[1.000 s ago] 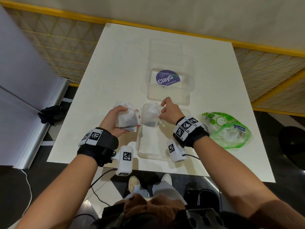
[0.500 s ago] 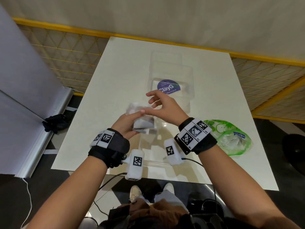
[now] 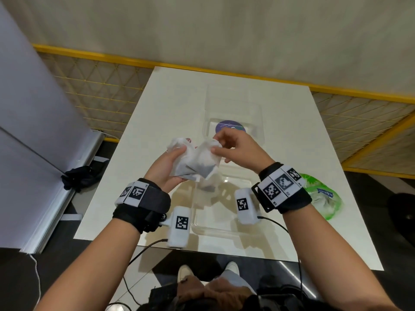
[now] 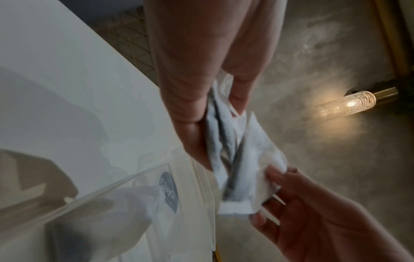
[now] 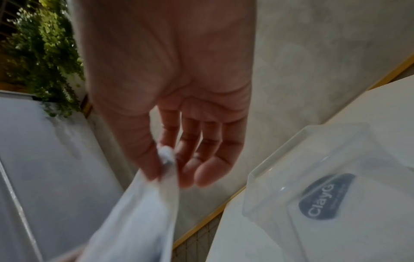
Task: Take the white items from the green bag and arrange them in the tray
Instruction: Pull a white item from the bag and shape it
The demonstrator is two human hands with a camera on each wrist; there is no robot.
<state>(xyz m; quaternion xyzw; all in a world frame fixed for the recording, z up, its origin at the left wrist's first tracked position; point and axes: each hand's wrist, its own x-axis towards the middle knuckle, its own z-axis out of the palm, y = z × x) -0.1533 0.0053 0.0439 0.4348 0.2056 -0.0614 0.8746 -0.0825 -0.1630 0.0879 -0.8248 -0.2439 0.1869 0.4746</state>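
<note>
Above the clear tray [image 3: 221,223], my left hand [image 3: 177,153] grips a white fabric pouch [image 3: 195,162] with dark contents. It looks like two pouches stuck together. My right hand [image 3: 215,144] pinches the upper right corner of the pouch [image 5: 165,156] between thumb and forefinger, the other fingers loose. In the left wrist view the pouch [image 4: 241,168] hangs between my left hand [image 4: 201,109] and the right fingers [image 4: 289,198]. Another white pouch [image 3: 207,186] lies at the tray's far end. The green bag [image 3: 323,196] lies at the table's right, white items inside.
A clear plastic box [image 3: 233,117] with a round purple ClayG sticker [image 5: 325,196] stands just beyond the tray. The white table [image 3: 170,104] has a yellow mesh barrier behind and on both sides. A grey panel [image 3: 29,131] stands at the left.
My right hand left a pouch in the tray, then rose to the pouch in my left hand and pinched its corner. Both hands lifted it higher above the tray.
</note>
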